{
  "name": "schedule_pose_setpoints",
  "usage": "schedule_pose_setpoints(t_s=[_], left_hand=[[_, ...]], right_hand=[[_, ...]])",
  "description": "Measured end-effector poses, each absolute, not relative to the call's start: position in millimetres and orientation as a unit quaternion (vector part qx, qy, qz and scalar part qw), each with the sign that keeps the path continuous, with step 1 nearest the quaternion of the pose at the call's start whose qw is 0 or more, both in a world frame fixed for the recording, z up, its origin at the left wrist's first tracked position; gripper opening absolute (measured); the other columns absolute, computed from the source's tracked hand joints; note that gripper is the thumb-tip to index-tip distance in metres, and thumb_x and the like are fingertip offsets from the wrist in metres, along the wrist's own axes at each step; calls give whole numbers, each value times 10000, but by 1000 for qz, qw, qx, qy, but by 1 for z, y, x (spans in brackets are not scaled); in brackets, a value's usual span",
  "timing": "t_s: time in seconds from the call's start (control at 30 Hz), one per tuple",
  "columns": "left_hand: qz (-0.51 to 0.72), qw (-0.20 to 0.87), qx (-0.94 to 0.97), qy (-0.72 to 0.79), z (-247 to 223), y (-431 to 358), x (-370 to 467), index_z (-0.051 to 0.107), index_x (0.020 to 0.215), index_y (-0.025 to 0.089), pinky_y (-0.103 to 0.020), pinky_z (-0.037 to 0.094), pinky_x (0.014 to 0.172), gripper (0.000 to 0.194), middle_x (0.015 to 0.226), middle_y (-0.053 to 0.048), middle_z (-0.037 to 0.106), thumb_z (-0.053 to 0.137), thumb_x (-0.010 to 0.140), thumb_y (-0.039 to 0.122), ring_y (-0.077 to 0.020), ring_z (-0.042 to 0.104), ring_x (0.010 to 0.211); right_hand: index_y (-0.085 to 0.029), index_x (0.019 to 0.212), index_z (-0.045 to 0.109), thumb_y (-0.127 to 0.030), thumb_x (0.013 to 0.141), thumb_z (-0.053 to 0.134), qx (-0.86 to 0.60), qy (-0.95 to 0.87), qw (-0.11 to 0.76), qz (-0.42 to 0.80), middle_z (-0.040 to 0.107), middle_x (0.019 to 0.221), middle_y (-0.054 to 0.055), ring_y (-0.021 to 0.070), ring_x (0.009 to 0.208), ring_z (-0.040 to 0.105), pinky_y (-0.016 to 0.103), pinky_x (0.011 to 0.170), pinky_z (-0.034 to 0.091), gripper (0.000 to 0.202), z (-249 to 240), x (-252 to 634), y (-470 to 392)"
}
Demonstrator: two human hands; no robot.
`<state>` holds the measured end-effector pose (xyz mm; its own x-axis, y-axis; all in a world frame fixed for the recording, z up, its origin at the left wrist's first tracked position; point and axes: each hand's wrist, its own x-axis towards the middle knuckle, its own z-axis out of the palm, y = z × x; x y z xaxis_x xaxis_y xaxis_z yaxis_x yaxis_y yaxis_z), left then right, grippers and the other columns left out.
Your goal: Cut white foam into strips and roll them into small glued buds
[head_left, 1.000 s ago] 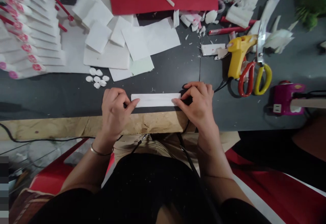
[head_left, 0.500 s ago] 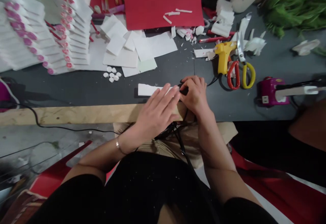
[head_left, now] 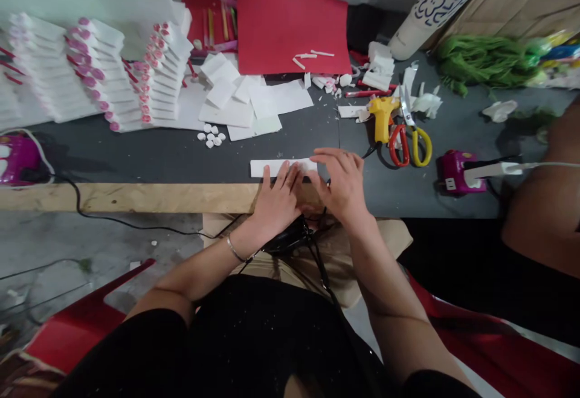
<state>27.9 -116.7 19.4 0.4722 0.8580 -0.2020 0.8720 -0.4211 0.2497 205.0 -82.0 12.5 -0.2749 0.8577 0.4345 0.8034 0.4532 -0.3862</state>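
A narrow white paper strip (head_left: 259, 168) lies flat on the dark tabletop, close to its front edge. My left hand (head_left: 277, 197) is spread over it from the near side, with its fingertips resting on the strip. At the strip's right end, my right hand (head_left: 343, 183) is curved with thumb and forefinger apart. Its forefinger touches or nearly touches the paper's corner. Nothing shows between the fingers of either hand. The middle of the strip is partly covered by my left fingers.
Behind the strip are small white pellets (head_left: 211, 136), loose white paper pieces (head_left: 276, 97) and a red sheet (head_left: 292, 29). To the right lie a yellow glue gun (head_left: 381, 115), scissors (head_left: 422, 147) and a purple power socket (head_left: 455, 171). Rows of pink-tipped white pieces (head_left: 158, 90) stand left. Another person's arm (head_left: 544, 186) is at right.
My left hand has lowered its fingertips onto the strip. My right hand has opened its thumb away from its fingers at the strip's right end. The camera view has shifted.
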Motion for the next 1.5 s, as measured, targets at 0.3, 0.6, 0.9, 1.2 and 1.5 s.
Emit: schedule_pose_setpoints(t_s=[0.3, 0.6, 0.9, 1.2, 1.5], left_hand=[[-29, 183, 851, 492, 19, -115, 23, 200, 1755, 59, -675, 78, 1421, 753, 1837, -175, 230, 373, 1082, 349, -341, 103, 1752], [51, 135, 848, 510, 2, -127, -39, 275, 1713, -10, -564, 254, 1408, 773, 1805, -265, 272, 340, 1123, 486, -354, 223, 1728], [33, 86, 841, 534, 13, -132, -59, 363, 1680, -23, -649, 242, 1375, 799, 1729, -295, 419, 350, 1123, 549, -385, 369, 1673], [99, 13, 860, 500, 30, -74, -49, 783, 1040, 140, -571, 527, 1089, 253, 1330, -229, 757, 569, 1050, 274, -382, 673, 1303], [-48, 88, 865, 492, 43, -13, -36, 735, 1039, 169, -336, 442, 639, 173, 905, -116, 770, 718, 900, 272, -264, 687, 766]], right_hand=[[-71, 1731, 338, -735, 1086, 338, -499, -854, 68, 128, 387, 1777, 205, 324, 1681, 356, 517, 1372, 325, 925, -2, 191, -113], [-68, 1732, 321, -774, 1066, 332, -498, -860, 22, 109, 283, 1813, 207, 335, 1714, 266, 571, 1408, 191, 970, 2, 189, -117], [-27, 1703, 386, -672, 1098, 408, -529, -843, 23, 99, 329, 1787, 215, 361, 1686, 337, 634, 1392, 211, 884, 6, 207, -113], [-116, 1604, 556, -524, 1122, 372, -586, -797, 136, 55, 525, 1699, 181, 345, 1633, 439, 643, 1361, 260, 657, 18, 247, -92], [-160, 1120, 730, -268, 975, 520, -725, -642, 249, -22, 721, 1247, 243, 401, 1271, 620, 632, 1123, 483, 277, 14, 351, -40]])
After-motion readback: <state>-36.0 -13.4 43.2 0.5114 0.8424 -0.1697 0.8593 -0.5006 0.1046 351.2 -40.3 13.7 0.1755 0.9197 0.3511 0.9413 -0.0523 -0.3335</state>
